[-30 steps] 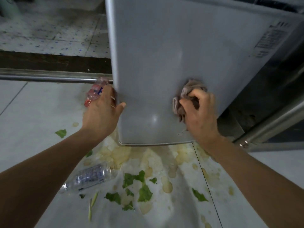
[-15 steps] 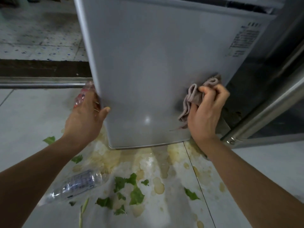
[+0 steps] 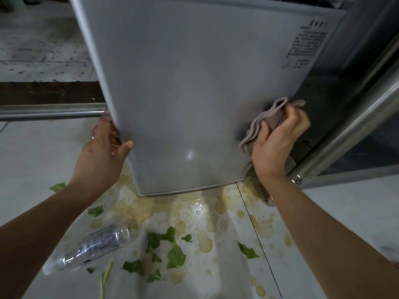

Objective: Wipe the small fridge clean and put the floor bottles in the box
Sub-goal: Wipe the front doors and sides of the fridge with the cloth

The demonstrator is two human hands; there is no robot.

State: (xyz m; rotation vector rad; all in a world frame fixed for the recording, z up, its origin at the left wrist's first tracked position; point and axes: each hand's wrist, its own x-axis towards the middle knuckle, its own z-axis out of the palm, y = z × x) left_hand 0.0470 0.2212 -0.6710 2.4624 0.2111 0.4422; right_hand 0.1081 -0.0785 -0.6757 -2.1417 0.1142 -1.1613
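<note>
Fingers [image 3: 290, 117] of right hand [image 3: 274, 145]: curled tight round a bunched grey-brown cloth [image 3: 262, 124], pressing it against the grey side panel of the small fridge [image 3: 183, 83] at its right edge, low down; a tail of cloth hangs below the wrist.

Left hand [image 3: 101, 152]: wrapped round the fridge's left edge, thumb lying flat on the panel face, remaining fingers hidden behind the edge, so their curl cannot be told.

Printed label [image 3: 306, 44]: upper right of panel, text too small to read.

Clear plastic bottle [image 3: 90, 247]: lying on its side on the pale tiled floor [image 3: 32, 160], lower left, below the left forearm, well apart from the fridge.

Second bottle [image 3: 101, 121], pinkish: mostly hidden behind the left hand, beside the fridge's left edge.

Green leaf scraps [image 3: 172, 253]: scattered over the floor in front of the fridge.

Yellowish spill [image 3: 205, 242]: patches and drops spread from the fridge base outward.

Metal rail [image 3: 49, 114]: horizontal, left, behind the fridge.
</note>
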